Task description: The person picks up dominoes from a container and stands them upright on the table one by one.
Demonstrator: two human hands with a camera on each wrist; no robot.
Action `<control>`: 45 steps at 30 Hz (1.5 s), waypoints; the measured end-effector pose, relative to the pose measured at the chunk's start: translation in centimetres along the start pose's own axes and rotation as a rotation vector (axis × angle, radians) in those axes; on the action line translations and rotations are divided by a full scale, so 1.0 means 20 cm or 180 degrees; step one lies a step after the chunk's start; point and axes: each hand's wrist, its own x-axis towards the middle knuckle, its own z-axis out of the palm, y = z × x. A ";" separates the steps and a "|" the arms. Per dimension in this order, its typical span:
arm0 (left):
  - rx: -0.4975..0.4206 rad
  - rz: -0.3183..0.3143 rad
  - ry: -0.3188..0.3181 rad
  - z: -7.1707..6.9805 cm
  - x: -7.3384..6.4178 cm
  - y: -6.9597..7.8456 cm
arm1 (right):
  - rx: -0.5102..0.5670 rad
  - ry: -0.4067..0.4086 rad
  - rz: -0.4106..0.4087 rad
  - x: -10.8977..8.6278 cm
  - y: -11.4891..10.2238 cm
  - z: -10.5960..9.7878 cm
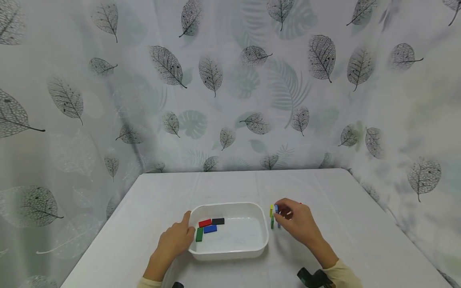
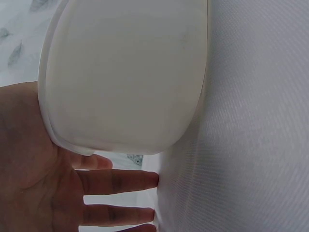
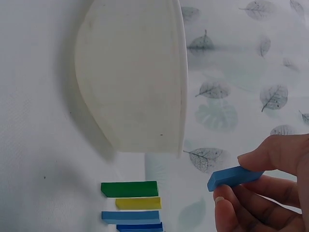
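Note:
My left hand point(image 1: 176, 239) rests against the left end of a white plastic tray point(image 1: 230, 255); in the left wrist view its fingers extend straight beside the tray wall. Inside the tray lie a red block point(image 1: 205, 223), a black block point(image 1: 218, 221), a blue block point(image 1: 210, 229) and a green block point(image 1: 199, 234). Right of the tray, my right hand point(image 1: 297, 220) pinches a light blue block point(image 3: 234, 177) between thumb and fingers, above the table. Near it stand a green block point(image 3: 129, 189), a yellow block point(image 3: 138, 203), another light blue block point(image 3: 130, 216) and a dark blue block point(image 3: 140, 227).
A white cloth covers the table point(image 1: 306, 184). A leaf-patterned curtain point(image 1: 230, 100) hangs behind it and along both sides. A small red bit point(image 1: 300, 203) shows behind my right hand, mostly hidden. Dark wrist straps point(image 1: 313, 277) appear at the lower edge.

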 end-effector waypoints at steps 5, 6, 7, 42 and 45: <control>-0.0014 -0.0043 -0.0041 0.00 0.00 0.01 | 0.0001 0.0023 0.0021 -0.01 0.02 -0.02; -0.0016 -0.0047 -0.0041 0.00 0.00 0.01 | -0.0005 0.0026 0.0025 -0.01 0.02 -0.02; -0.0015 -0.0046 -0.0038 0.00 0.00 0.01 | -0.0012 0.0028 0.0035 -0.01 0.03 -0.03; 0.0007 -0.0062 -0.0016 0.01 0.00 0.00 | -0.0233 -0.0129 0.0552 -0.03 0.18 -0.07; 0.0012 -0.0039 -0.0010 0.00 0.00 0.01 | -0.0261 -0.0177 0.0585 -0.03 0.20 -0.07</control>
